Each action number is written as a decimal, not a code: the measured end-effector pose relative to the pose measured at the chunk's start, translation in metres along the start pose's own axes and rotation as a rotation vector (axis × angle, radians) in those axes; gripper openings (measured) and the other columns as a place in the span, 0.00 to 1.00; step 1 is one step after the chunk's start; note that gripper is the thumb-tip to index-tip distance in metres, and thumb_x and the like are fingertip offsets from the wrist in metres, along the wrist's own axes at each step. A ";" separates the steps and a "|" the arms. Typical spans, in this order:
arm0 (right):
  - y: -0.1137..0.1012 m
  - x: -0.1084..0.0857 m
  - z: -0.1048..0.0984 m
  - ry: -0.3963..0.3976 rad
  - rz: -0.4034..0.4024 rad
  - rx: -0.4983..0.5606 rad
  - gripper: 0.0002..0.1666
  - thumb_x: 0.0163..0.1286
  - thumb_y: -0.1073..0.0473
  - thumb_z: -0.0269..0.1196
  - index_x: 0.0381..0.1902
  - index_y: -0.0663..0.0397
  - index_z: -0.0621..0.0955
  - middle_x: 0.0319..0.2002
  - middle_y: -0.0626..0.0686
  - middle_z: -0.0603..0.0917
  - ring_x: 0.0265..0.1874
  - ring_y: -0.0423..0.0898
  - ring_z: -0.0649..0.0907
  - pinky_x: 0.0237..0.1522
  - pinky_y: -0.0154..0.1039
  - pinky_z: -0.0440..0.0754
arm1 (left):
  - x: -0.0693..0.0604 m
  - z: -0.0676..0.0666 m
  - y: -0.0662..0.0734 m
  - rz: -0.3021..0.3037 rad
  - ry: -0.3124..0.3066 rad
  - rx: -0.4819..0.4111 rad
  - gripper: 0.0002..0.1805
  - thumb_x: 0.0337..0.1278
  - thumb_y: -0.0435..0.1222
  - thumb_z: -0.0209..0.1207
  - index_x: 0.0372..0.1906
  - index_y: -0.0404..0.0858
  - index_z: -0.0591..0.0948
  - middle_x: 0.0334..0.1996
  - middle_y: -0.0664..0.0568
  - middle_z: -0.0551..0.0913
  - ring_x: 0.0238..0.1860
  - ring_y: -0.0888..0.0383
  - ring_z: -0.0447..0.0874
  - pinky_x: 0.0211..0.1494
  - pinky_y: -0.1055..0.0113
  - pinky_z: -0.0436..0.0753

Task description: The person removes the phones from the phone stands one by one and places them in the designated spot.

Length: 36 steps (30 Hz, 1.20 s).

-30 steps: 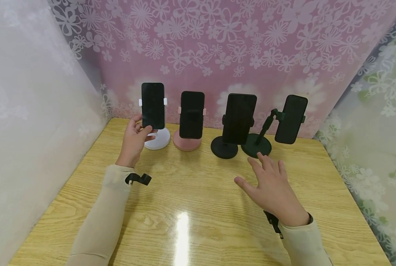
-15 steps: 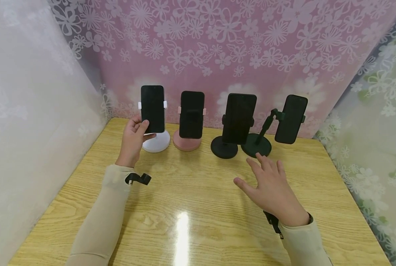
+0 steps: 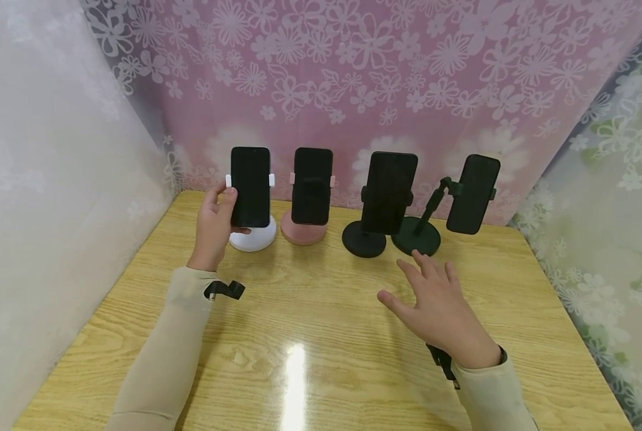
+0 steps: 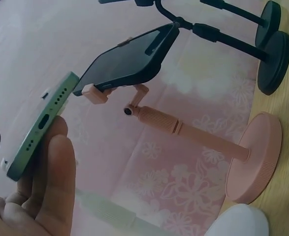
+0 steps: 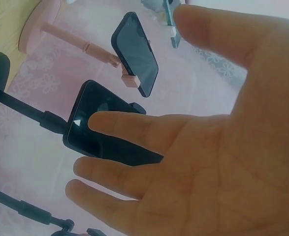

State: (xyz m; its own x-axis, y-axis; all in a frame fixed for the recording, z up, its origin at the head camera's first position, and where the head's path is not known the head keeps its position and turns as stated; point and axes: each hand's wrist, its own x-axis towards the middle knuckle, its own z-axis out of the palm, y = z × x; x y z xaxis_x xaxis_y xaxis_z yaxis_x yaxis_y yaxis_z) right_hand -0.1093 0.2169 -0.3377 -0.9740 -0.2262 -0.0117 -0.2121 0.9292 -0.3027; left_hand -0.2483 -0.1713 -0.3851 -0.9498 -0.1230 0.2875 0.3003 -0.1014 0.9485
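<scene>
My left hand (image 3: 214, 227) grips the lower left side of a smartphone (image 3: 251, 187), thumb on its front edge and fingers behind. White clamp arms hold this phone on a white phone stand (image 3: 253, 239). In the left wrist view the phone's green bottom edge (image 4: 43, 123) shows, fingers against its back. My right hand (image 3: 439, 305) is spread above the table, in front of the black phone stand (image 3: 364, 240) and the dark green phone stand (image 3: 415, 238). Nothing is held in its fingers.
A pink phone stand (image 3: 303, 232) holds another phone (image 3: 312, 187) beside the white one. The black stand carries a larger phone (image 3: 390, 191), and the green stand a tilted phone (image 3: 473, 194). Floral curtains (image 3: 342, 72) enclose the wooden table (image 3: 321, 311) behind and at the sides.
The phone in my left hand has come down with its white clamp, and its stand's base has shifted slightly toward me. My left thumb now lies higher along the phone's edge. My right hand has barely moved.
</scene>
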 end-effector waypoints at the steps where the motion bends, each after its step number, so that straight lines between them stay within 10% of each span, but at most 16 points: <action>1: 0.000 0.000 0.000 0.000 -0.001 -0.001 0.54 0.71 0.24 0.57 0.76 0.61 0.68 0.79 0.70 0.57 0.77 0.71 0.55 0.75 0.72 0.39 | 0.000 0.000 0.001 0.016 0.000 0.019 0.31 0.78 0.51 0.54 0.75 0.38 0.67 0.45 0.51 0.86 0.35 0.59 0.89 0.27 0.67 0.86; 9: -0.002 0.000 -0.001 -0.001 -0.013 0.001 0.54 0.71 0.24 0.56 0.76 0.61 0.68 0.79 0.70 0.57 0.77 0.71 0.56 0.75 0.72 0.38 | -0.004 0.005 0.009 0.083 0.024 0.134 0.18 0.81 0.50 0.50 0.57 0.41 0.74 0.34 0.60 0.83 0.34 0.62 0.84 0.39 0.71 0.81; 19: -0.005 0.001 -0.002 -0.009 -0.022 0.001 0.56 0.71 0.22 0.54 0.76 0.61 0.68 0.79 0.70 0.57 0.77 0.70 0.56 0.75 0.71 0.38 | -0.010 0.003 0.017 0.184 0.029 0.205 0.13 0.81 0.45 0.52 0.49 0.38 0.70 0.30 0.53 0.83 0.32 0.61 0.87 0.30 0.68 0.86; 36: -0.003 0.001 0.002 -0.009 -0.035 -0.009 0.53 0.71 0.24 0.56 0.75 0.61 0.70 0.78 0.70 0.59 0.75 0.72 0.59 0.75 0.72 0.38 | -0.018 0.000 0.043 0.079 -0.031 0.379 0.22 0.75 0.45 0.60 0.56 0.29 0.76 0.33 0.40 0.88 0.28 0.61 0.88 0.33 0.66 0.88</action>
State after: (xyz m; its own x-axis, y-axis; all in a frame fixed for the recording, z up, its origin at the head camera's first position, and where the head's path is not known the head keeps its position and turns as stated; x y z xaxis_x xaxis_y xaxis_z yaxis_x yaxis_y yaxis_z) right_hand -0.1095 0.2132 -0.3383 -0.9653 -0.2611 -0.0098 -0.2467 0.9232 -0.2947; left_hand -0.2189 -0.1731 -0.3498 -0.9289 -0.0855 0.3604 0.3247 0.2802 0.9033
